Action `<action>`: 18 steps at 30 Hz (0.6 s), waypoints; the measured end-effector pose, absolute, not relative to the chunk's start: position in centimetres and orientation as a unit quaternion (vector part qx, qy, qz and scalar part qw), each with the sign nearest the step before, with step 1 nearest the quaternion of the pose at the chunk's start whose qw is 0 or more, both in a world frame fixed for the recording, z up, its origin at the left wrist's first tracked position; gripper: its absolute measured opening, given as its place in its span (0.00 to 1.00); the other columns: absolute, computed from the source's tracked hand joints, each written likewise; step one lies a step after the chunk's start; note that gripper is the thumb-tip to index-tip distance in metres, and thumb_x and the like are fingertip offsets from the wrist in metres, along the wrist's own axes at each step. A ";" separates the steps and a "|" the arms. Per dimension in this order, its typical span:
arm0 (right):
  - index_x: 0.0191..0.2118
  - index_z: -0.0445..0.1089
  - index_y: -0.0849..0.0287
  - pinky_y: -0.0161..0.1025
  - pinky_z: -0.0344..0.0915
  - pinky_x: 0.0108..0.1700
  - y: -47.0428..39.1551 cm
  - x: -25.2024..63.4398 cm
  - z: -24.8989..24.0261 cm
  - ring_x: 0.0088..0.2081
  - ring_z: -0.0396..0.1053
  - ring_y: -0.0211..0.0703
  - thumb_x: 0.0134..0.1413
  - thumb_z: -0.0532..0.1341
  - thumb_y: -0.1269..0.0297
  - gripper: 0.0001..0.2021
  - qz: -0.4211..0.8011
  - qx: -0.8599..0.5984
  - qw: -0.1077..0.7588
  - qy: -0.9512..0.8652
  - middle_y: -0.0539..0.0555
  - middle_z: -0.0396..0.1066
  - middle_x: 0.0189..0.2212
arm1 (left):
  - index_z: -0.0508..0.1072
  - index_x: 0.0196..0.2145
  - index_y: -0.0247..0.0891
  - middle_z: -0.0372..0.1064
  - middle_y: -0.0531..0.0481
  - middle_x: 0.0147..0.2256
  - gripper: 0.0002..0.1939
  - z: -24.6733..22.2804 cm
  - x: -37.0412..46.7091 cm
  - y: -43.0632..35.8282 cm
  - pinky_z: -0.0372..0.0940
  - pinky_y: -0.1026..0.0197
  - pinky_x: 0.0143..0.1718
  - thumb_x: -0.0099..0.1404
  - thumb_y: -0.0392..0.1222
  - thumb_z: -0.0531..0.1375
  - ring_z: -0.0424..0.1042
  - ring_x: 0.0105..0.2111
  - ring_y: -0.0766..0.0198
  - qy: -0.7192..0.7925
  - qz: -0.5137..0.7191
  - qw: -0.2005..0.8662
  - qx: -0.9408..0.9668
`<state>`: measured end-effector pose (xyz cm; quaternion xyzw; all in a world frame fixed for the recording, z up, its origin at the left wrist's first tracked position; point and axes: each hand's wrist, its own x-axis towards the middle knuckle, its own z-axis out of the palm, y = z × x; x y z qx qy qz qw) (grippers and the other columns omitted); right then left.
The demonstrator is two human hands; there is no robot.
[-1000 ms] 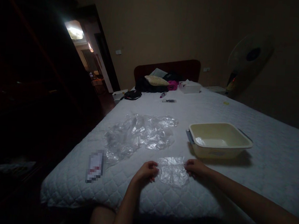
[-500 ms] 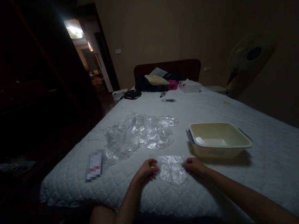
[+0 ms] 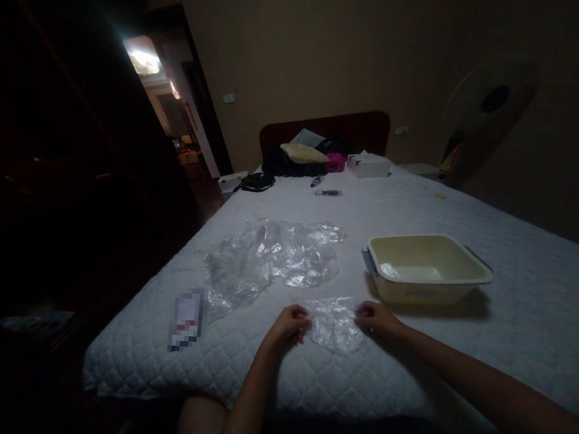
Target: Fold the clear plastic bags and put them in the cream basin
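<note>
A small clear plastic bag (image 3: 336, 325) is stretched flat between my hands, just over the quilted white bed near its front edge. My left hand (image 3: 291, 324) pinches its left edge, with fingers closed. On the opposite edge, my right hand (image 3: 374, 319) grips the film between thumb and fingers. Beyond them lies a large crumpled sheet of clear plastic (image 3: 276, 256), spread across the bed to the left.
A cream basin (image 3: 424, 291) with grey handles sits right of my hands. A pixelated white packet (image 3: 187, 319) lies at the left. Farther back are a tissue box (image 3: 368, 166), a black bag (image 3: 257, 182) and piled clothes (image 3: 293, 165).
Both hands have shifted very slightly, still holding the small bag, whose top edge looks a little more crumpled. The whole view has moved slightly.
</note>
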<state>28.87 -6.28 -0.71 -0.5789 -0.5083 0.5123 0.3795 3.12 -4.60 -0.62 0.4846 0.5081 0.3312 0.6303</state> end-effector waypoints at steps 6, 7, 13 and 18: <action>0.24 0.62 0.60 0.31 0.53 0.19 -6.4 28.8 0.8 0.19 0.60 0.33 0.28 0.66 0.52 0.19 0.524 -0.592 0.354 -0.500 0.46 0.63 0.16 | 0.67 0.31 0.31 0.68 0.49 0.27 0.20 0.0 2.5 -4.2 0.48 0.70 0.08 0.47 0.51 0.62 0.59 0.09 0.76 0.513 0.332 0.619 0.494; 0.23 0.62 0.61 0.30 0.53 0.18 -6.4 28.8 0.9 0.18 0.60 0.33 0.29 0.66 0.51 0.19 0.522 -0.599 0.347 -0.498 0.47 0.63 0.16 | 0.67 0.30 0.31 0.68 0.48 0.28 0.20 0.1 2.6 -4.1 0.48 0.70 0.08 0.49 0.53 0.61 0.58 0.09 0.76 0.515 0.335 0.614 0.495; 0.22 0.61 0.59 0.28 0.49 0.13 -6.2 28.5 -0.2 0.13 0.56 0.30 0.37 0.61 0.50 0.16 0.513 -0.623 0.359 -0.469 0.44 0.59 0.12 | 0.68 0.26 0.30 0.67 0.51 0.22 0.19 -0.1 3.0 -3.5 0.47 0.70 0.07 0.46 0.51 0.63 0.56 0.08 0.77 0.532 0.333 0.602 0.494; 0.25 0.60 0.58 0.28 0.51 0.13 -6.5 28.2 -0.4 0.14 0.58 0.31 0.36 0.63 0.59 0.12 0.522 -0.619 0.385 -0.443 0.43 0.59 0.12 | 0.68 0.27 0.31 0.61 0.57 0.15 0.16 -0.5 3.2 -3.4 0.50 0.71 0.09 0.44 0.45 0.65 0.57 0.09 0.75 0.536 0.340 0.602 0.485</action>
